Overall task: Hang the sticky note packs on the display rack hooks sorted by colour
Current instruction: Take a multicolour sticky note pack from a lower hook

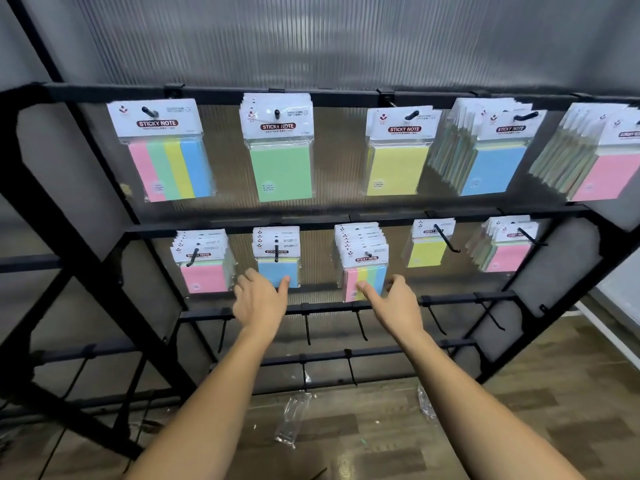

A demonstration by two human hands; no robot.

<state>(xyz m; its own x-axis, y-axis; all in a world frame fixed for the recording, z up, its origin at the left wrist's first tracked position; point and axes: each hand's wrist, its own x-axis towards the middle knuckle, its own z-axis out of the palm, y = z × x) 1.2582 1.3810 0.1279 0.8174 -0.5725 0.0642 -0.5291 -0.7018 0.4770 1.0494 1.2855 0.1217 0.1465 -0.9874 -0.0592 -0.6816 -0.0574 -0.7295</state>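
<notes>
A black metal display rack (311, 95) is stood before a ribbed translucent wall panel (346, 36). Five groups of bagged sticky note packs (280, 147) are hung left to right along its far top rail, five smaller groups (277, 254) along the rail below. Bare black hooks (307, 329) are carried on the two nearer rails. Clear plastic wrappers (292, 419) lie on the wood-plank floor (519, 410) beneath

The top-right pink pack (611, 174) is cut off by the frame edge.
</notes>
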